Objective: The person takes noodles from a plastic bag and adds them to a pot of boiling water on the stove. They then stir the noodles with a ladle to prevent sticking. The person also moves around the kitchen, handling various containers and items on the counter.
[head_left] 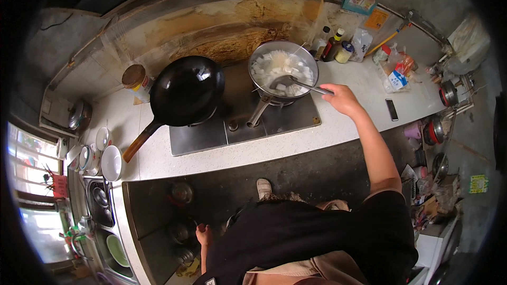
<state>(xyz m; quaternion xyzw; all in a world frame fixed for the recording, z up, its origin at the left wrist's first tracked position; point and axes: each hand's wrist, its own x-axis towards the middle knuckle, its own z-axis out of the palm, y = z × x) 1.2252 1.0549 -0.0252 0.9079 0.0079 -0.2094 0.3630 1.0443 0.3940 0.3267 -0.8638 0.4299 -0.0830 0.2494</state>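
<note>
My right hand (pixel 341 98) grips the handle of a metal cooking utensil (pixel 309 84), either a ladle or a turner. Its head dips among pale cubes (pixel 259 72) in liquid inside a metal saucepan (pixel 318 72) on the right burner. A bundle of thin pale strands (pixel 279 60), perhaps noodles, lies in the middle; a few stick out past the rim. The saucepan's handle (pixel 260 111) points towards me. My left hand (pixel 204 234) hangs low by my side with its fingers curled; whether it holds anything is too dark to see.
A black wok (pixel 186 87) stands on the left burner of the hob (pixel 206 139), its wooden handle overhanging the counter (pixel 158 168). A lidded jar (pixel 136 81) and bowls (pixel 112 163) are left, beside the sink (pixel 113 227). Bottles (pixel 332 43) and a phone (pixel 391 109) are right.
</note>
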